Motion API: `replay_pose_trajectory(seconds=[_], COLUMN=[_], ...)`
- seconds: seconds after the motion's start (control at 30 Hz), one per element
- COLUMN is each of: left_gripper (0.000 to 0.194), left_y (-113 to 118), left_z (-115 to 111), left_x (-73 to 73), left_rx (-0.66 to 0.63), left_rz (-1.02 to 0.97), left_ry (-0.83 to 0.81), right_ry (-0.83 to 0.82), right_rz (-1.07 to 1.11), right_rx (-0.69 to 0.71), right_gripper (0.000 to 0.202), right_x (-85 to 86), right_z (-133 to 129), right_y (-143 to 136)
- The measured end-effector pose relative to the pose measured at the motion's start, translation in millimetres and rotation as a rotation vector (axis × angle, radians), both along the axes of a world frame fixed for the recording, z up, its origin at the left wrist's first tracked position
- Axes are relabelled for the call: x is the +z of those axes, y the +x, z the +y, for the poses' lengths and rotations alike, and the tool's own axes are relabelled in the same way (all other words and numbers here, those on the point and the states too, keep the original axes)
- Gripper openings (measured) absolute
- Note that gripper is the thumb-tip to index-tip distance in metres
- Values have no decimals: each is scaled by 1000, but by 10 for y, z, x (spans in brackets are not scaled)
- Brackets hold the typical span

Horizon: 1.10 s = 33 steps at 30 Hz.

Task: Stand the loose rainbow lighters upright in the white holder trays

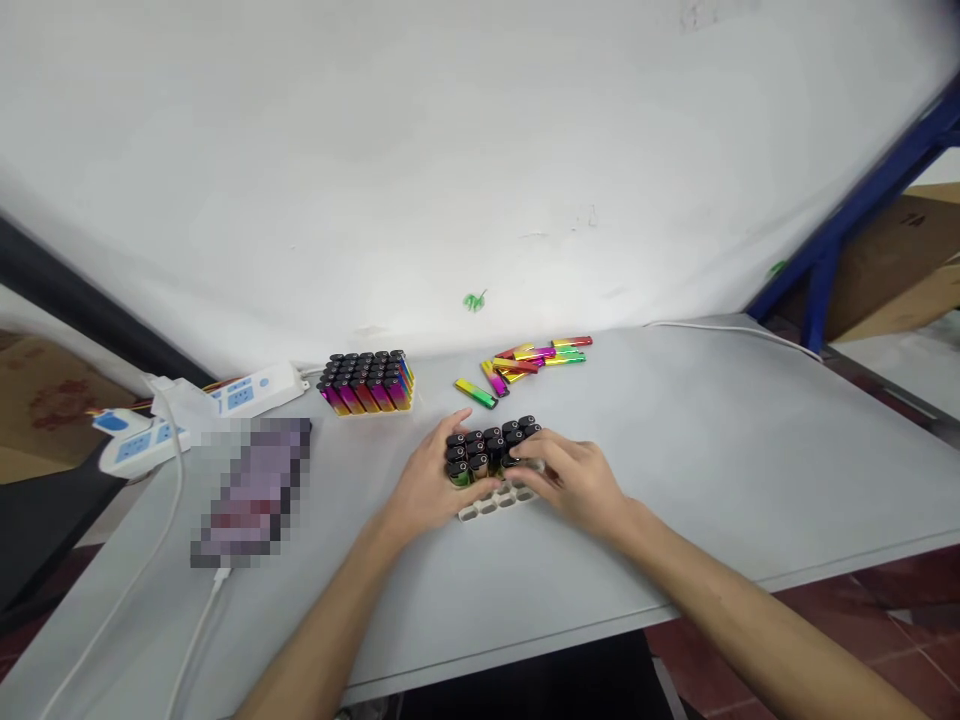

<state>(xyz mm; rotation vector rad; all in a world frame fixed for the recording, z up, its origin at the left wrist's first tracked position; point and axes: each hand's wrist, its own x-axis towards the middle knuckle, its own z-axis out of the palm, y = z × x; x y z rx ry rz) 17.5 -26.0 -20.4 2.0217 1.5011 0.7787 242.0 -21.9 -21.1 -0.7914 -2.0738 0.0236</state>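
A pale tray with oval slots lies on the table in front of me. Its back rows hold several shiny lighters standing upright with black ends on top, while the front slots show bare. Along the tray's left side, my left hand curves around the outer lighters, its thumb lying across the front. My right hand pinches the black end of a lighter at the right of the front filled row; its lower part is hidden by the fingers.
Loose metallic lighters lie in a pile near the wall. A packed block of upright lighters stands at the back left. Farther left are power strips, a blurred phone and white cables. The grey table ends at the wall.
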Motion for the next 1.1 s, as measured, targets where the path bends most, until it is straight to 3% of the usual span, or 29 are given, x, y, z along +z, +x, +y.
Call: replay_pose_trajectory(seconds=[0.2,0.3,0.37,0.47,0.57,0.7,0.83,0.97,1.1], left_gripper=[87,88,89,92,97,104,108,106,100], left_y=[12,15,19,30,39,35,6,-34,-72], left_z=[-4,-7,-9,-12,-16,-15,0,13,21], left_x=[15,17,9,-13,-30,-29,-24,-3,21], left_rx=[37,45,52,65,67,60,17,-4,-15], left_rz=[-26,-39,-44,-53,-73,-83,-54,-7,66], left_ry=[60,62,55,35,-1,-61,-68,-70,-52], right_ry=[13,20,-9,-143,-288,-335,-344,-372,-411], right_rz=[-144,-60,47,150,36,-212,-294,-101,466], right_rx=[-21,12,-42,-270,-452,-461,-518,-467,-330], right_gripper=[20,18,16,16,23,37,37,22,23], right_x=[20,27,32,29,-9,-103,-173,-182,-83], right_z=[-42,-36,24,249,594,995,1152,1137,1006], right_y=[-61,-4,83,255,385,373,279,314,417])
